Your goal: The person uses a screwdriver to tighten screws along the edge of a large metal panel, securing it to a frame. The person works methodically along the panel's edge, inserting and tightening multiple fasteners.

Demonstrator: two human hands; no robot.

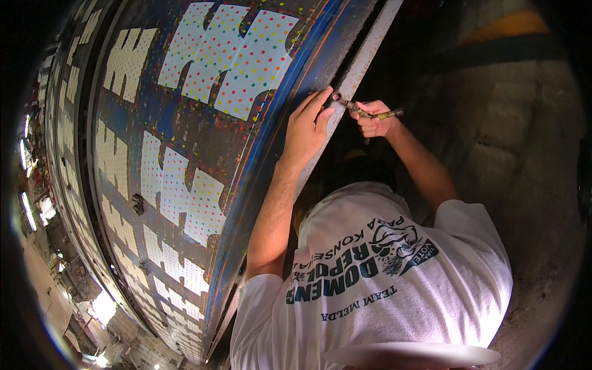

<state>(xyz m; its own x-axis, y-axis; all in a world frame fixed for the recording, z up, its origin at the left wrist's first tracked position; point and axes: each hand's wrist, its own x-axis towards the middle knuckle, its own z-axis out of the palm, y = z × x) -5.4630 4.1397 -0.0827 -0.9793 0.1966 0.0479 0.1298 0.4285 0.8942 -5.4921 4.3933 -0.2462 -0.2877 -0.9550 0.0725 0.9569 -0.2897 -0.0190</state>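
My left hand point(306, 129) lies along the table's edge, its fingers stretched out and its thumb apart, with fingertips close to a small round metal end piece point(336, 97) at a pale metal rail point(365, 66). On the other side of the rail, my right hand point(375, 124) is closed around a worn, brass-coloured metal tool point(390, 115) with a short crosspiece. Its exact kind is unclear. The tool points toward the round piece; whether the two are joined I cannot tell. Left of the rail is a long dark table point(166, 117) speckled with paint.
Rows of white cut pieces with coloured dots point(228, 58) lie flat on the table. A small dark object point(138, 204) sits among them. Another long table with similar pieces point(69, 111) runs along the far left. Grey concrete floor point(524, 123) stretches to the right.
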